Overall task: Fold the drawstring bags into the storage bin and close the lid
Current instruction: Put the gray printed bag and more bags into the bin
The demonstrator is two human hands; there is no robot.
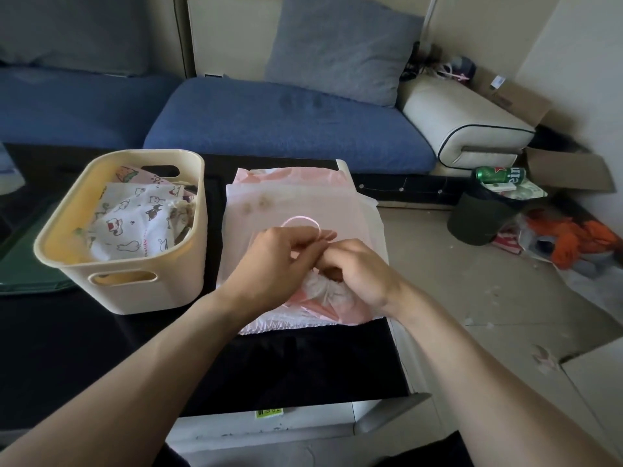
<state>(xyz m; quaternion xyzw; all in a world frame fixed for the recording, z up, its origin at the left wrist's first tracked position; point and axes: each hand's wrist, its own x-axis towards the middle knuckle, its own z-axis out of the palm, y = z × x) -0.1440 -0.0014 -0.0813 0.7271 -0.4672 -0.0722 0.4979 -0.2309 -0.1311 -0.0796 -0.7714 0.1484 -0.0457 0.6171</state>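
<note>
A cream storage bin [135, 291] stands open on the black table, left of centre, with white printed drawstring bags [135, 220] bunched inside. To its right lies a flat pile of pale pink and white bags [296, 200]. My left hand [279, 261] and my right hand [357, 271] meet over the near part of that pile. The left fingers pinch a pink drawstring loop [300, 221]. The right hand grips the gathered neck of a small white and pink bag [320, 288]. No lid is in view.
The black table [101, 348] ends just right of the pile. Beyond it is a blue sofa [269, 119] with a grey cushion. On the floor to the right stand a dark waste bin [482, 220] with a green can, cardboard boxes and orange cloth.
</note>
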